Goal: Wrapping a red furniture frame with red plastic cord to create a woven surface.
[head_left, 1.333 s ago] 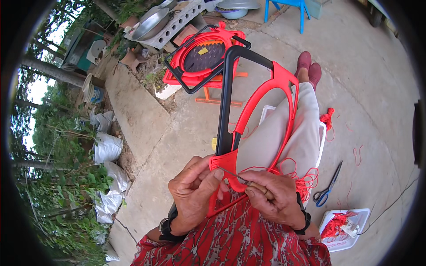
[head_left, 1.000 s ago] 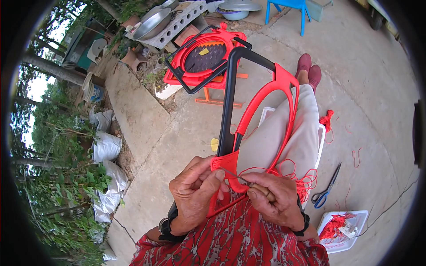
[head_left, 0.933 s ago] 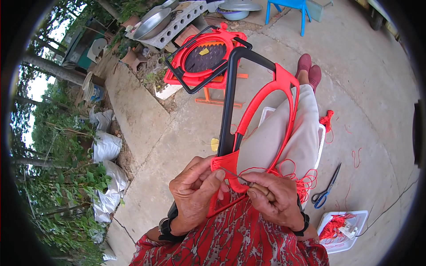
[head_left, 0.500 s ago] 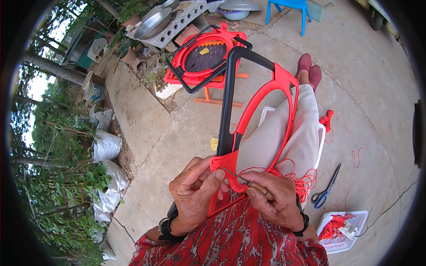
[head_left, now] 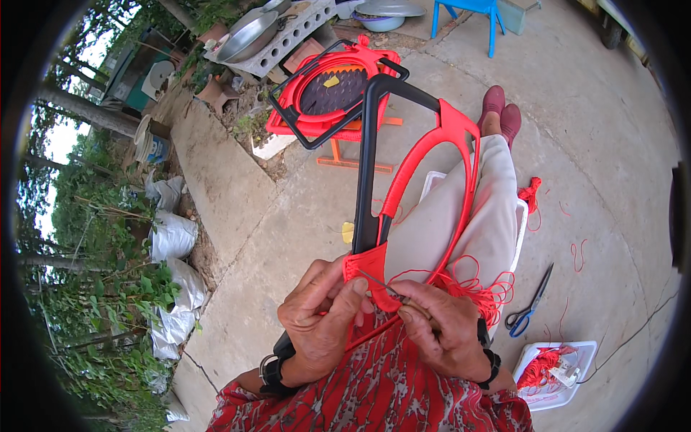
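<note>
A black frame [head_left: 365,165] stands tilted over my lap, with a large ring [head_left: 404,171] wrapped in red cord joined to it. At its near corner, a tight red cord wrapping [head_left: 369,265] covers the bar. My left hand [head_left: 313,313] is closed on this wrapped corner, thumb and fingers pinching its edge. In my right hand [head_left: 446,327] is an awl [head_left: 376,281] with a thin metal shaft and a wooden handle mostly hidden by the fingers. The shaft points left to the wrapping; whether its tip is inside the cord is hidden. Loose red cord [head_left: 489,291] lies beside my right hand.
Ahead, a similar red-and-black frame [head_left: 291,119] rests on a small orange-legged stand [head_left: 353,165]. Scissors [head_left: 531,302] lie on the concrete at right, near a white tray [head_left: 586,353] holding red cord. A blue chair [head_left: 491,18] stands far off; white sacks [head_left: 173,237] line the left.
The frame's upper part has shifted slightly left. My right hand has turned a little, so less of the awl's handle shows. My left hand keeps its pinch on the corner.
</note>
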`<control>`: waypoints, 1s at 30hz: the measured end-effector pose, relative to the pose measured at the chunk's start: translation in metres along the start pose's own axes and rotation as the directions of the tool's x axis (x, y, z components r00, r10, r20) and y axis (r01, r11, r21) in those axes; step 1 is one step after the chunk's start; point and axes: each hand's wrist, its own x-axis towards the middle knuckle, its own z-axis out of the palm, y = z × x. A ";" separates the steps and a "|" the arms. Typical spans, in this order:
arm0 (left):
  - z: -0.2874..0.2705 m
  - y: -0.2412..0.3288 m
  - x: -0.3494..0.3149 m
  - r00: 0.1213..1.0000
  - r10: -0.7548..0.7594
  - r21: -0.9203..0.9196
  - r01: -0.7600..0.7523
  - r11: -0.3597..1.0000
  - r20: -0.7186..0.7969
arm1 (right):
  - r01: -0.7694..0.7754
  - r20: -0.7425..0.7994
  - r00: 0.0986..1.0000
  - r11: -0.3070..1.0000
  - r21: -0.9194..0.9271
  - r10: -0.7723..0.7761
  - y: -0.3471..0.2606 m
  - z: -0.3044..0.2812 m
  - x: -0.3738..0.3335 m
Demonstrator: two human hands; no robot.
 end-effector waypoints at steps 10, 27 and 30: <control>0.002 0.000 -0.004 0.998 0.060 -0.039 -0.060 0.997 0.011 | 0.035 0.044 0.998 0.999 0.012 -0.035 0.007 0.000 -0.005; 0.003 0.006 -0.008 0.990 0.095 0.093 -0.105 0.990 0.107 | 0.047 -0.003 0.999 0.998 0.049 -0.047 -0.002 -0.003 -0.016; 0.004 0.006 -0.008 0.988 0.113 0.089 -0.123 0.988 0.107 | 0.068 -0.010 0.998 0.998 0.018 -0.068 -0.003 -0.003 -0.017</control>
